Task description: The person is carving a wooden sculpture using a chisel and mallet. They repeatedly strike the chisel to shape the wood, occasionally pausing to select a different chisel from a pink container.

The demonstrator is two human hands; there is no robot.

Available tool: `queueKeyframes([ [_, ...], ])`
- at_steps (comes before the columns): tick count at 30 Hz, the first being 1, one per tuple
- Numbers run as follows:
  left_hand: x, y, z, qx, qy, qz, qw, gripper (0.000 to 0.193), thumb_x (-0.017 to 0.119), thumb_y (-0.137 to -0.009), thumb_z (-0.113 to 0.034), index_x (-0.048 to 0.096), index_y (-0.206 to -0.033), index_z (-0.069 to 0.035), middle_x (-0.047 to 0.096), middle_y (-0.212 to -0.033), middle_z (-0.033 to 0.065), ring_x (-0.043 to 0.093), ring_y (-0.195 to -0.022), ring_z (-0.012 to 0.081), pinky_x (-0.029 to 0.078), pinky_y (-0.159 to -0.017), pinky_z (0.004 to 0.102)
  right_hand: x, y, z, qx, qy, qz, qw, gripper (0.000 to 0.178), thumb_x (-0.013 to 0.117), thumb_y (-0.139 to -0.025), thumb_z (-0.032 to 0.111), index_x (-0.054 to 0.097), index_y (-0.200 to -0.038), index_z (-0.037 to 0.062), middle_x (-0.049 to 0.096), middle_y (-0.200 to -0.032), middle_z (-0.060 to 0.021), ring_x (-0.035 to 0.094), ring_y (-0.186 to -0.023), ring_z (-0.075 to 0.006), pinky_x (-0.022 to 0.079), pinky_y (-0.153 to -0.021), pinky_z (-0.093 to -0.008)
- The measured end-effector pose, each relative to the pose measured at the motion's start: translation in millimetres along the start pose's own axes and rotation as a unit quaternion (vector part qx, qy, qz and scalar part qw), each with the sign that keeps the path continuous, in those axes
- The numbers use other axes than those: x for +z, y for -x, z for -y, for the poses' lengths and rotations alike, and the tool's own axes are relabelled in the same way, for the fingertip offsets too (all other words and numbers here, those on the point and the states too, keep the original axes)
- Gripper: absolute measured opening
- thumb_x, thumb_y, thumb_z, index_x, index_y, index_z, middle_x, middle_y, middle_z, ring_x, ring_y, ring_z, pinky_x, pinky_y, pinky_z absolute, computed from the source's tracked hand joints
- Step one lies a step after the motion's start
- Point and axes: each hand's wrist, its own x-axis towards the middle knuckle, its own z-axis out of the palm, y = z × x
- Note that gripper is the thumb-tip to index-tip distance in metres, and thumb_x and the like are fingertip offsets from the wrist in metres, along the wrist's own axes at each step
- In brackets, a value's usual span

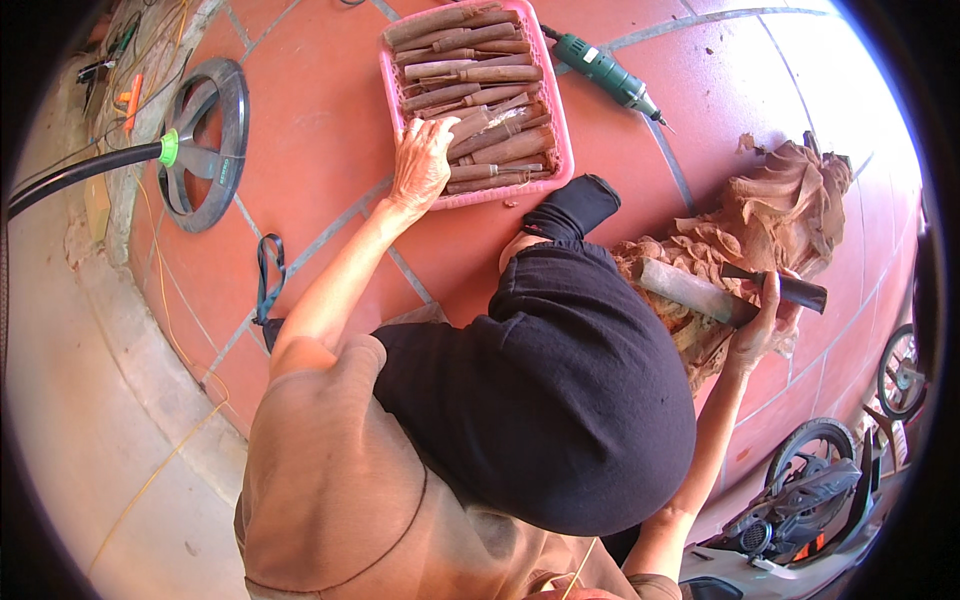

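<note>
My left hand (424, 160) reaches over the near left side of a pink plastic basket (568, 150). Its bent fingers touch brown, wooden-handled carving chisels (510, 148) piled inside; no tool shows lifted in them. To the right, my right hand (762, 325) is closed round a dark chisel (800, 291), its thumb over the shaft. A thick greyish wooden stick (690, 288) with a dark end reaches to the same hand; whether the palm grips it too is hidden. Both tools are above a brown carved wood piece (780, 205) with deep, wavy relief.
A green electric rotary tool (605, 72) lies on red floor tiles right of the basket. At left stands a grey wheel-shaped base (205, 145) with a black tube. My black-clothed knee (560, 380) is between my arms. A motorbike (800, 500) stands at lower right.
</note>
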Motion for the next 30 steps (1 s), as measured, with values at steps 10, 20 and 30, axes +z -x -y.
queueKeyframes([
  [10, 1, -2, 2, -0.041, 0.035, 0.021, 0.998, 0.028, 0.060, -0.091, -0.012, 0.057, -0.119, -0.012, 0.066, -0.104, 0.0061, 0.058, -0.098, 0.0267, 0.041, -0.083, 0.0416, 3, 2, 4, 0.005, -0.001, 0.003, 1.000, 0.028, 0.066, -0.089, 0.012, 0.055, -0.112, 0.0000, 0.063, -0.083, -0.0075, 0.061, -0.071, -0.0144, 0.049, -0.068, -0.0258],
  [20, -5, -8, 0, -0.025, 0.000, 0.007, 1.000, 0.033, 0.064, -0.089, -0.017, 0.056, -0.120, -0.010, 0.061, -0.106, 0.0093, 0.056, -0.102, 0.0279, 0.039, -0.087, 0.0404, -2, 1, -4, 0.000, -0.005, 0.003, 1.000, 0.029, 0.068, -0.090, 0.015, 0.056, -0.113, 0.0004, 0.065, -0.083, -0.0080, 0.065, -0.068, -0.0154, 0.051, -0.067, -0.0259],
  [30, -16, -25, 9, -0.008, -0.035, -0.010, 0.999, 0.030, 0.061, -0.091, -0.022, 0.057, -0.119, -0.012, 0.059, -0.110, 0.0073, 0.052, -0.108, 0.0261, 0.036, -0.093, 0.0424, -1, 0, -1, -0.008, 0.001, 0.003, 1.000, 0.029, 0.068, -0.090, 0.015, 0.057, -0.113, 0.0005, 0.064, -0.083, -0.0078, 0.064, -0.068, -0.0152, 0.051, -0.068, -0.0264],
])
